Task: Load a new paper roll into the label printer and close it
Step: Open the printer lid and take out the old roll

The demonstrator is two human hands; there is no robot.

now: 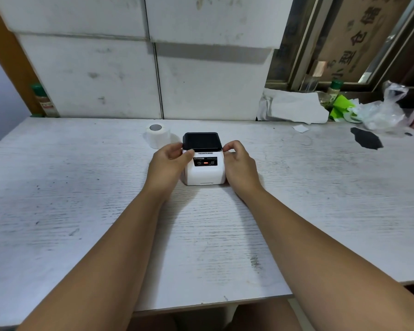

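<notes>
A small white label printer (204, 172) with a black lid (202, 140) sits in the middle of the white table (81, 211). A red light glows on its front panel. My left hand (167, 164) grips the printer's left side, thumb and fingers at the lid's left corner. My right hand (239, 163) holds the right side, fingertips pinched at the lid's right corner. The lid looks down or nearly so. A white paper roll (157, 134) lies on the table just behind and left of the printer, untouched.
White foam boxes (153, 68) stand stacked along the table's back edge. Crumpled paper (294, 106), a green scrap, a bottle and a plastic bag (382, 111) clutter the back right. A black patch (366, 138) marks the tabletop there. A spice jar (42, 99) stands at the back left.
</notes>
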